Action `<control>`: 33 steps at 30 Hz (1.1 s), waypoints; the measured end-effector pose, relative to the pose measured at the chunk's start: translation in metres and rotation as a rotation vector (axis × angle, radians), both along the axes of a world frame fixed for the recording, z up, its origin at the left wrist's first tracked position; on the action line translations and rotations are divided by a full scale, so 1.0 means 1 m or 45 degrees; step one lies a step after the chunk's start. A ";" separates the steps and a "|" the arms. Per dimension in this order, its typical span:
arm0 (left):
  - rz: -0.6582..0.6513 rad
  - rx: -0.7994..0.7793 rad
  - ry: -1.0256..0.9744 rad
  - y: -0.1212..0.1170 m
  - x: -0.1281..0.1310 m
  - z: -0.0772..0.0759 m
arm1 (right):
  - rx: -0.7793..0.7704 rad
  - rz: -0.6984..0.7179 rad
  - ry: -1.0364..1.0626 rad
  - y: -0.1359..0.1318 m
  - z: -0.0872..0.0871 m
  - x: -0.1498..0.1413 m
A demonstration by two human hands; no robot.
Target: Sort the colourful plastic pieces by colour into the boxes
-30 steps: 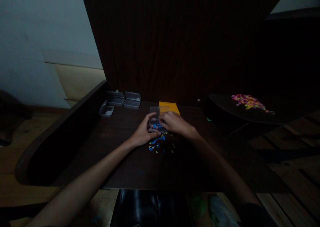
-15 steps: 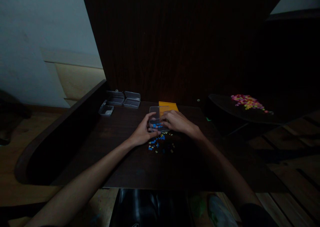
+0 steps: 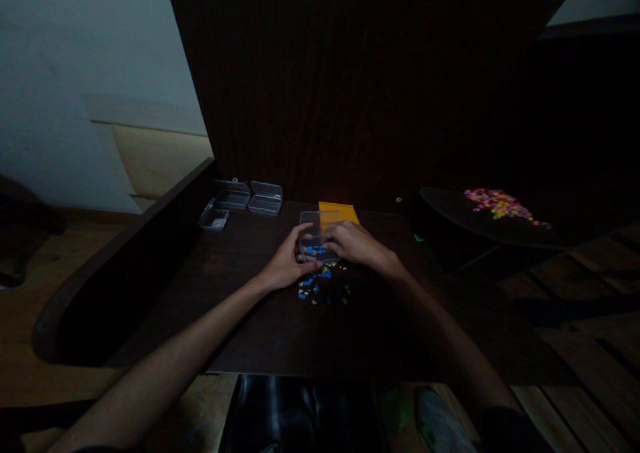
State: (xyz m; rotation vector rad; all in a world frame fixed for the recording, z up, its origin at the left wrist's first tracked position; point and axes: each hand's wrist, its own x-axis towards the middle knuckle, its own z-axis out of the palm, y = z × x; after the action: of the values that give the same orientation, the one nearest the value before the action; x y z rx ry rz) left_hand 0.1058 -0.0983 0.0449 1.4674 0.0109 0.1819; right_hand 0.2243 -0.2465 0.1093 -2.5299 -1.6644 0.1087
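Observation:
A clear plastic box (image 3: 309, 218) with its lid raised sits in front of me, with blue pieces (image 3: 313, 250) inside. My left hand (image 3: 290, 258) grips the box's left side, thumb along the near edge and fingers around it. Over the box's right part, my right hand (image 3: 354, 241) has its fingers bent and pressed together; whatever they pinch is hidden. Just nearer than the box, small blue and pale yellow pieces (image 3: 311, 286) lie scattered on the dark table (image 3: 240, 333). Behind it is a flat yellow-orange item (image 3: 349, 212), partly covered by the right hand.
More clear plastic boxes stand at the back left, an opened one (image 3: 265, 204) and a smaller one (image 3: 215, 220). A raised side board (image 3: 125, 253) bounds the table's left. At right, a dark curved surface (image 3: 450, 220) bears a heap of pink and yellow pieces (image 3: 500, 204).
Both hands keep almost the same pose at the box. The whole view has shifted very slightly; the scattered pieces look the same.

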 end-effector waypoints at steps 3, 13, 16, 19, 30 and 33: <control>-0.013 -0.001 -0.003 0.000 0.001 -0.001 | -0.012 0.003 -0.012 -0.001 -0.002 0.000; 0.010 0.014 0.021 0.001 0.000 0.000 | 0.113 0.053 0.050 -0.005 -0.005 0.006; 0.007 0.020 0.012 0.002 0.000 0.000 | 0.146 0.122 0.101 -0.008 -0.005 0.008; 0.003 0.032 0.006 0.002 0.000 0.000 | 0.194 0.136 0.123 -0.010 -0.007 0.008; 0.009 0.032 0.011 0.002 0.001 0.001 | 0.247 0.134 0.155 -0.011 -0.009 0.005; 0.007 0.036 0.011 0.003 0.000 0.000 | 0.284 0.104 0.184 -0.011 -0.009 0.006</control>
State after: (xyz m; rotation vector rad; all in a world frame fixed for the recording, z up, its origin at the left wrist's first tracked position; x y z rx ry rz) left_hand 0.1062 -0.0958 0.0453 1.4966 0.0196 0.1808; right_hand 0.2299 -0.2577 0.1001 -2.2385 -1.6253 0.1036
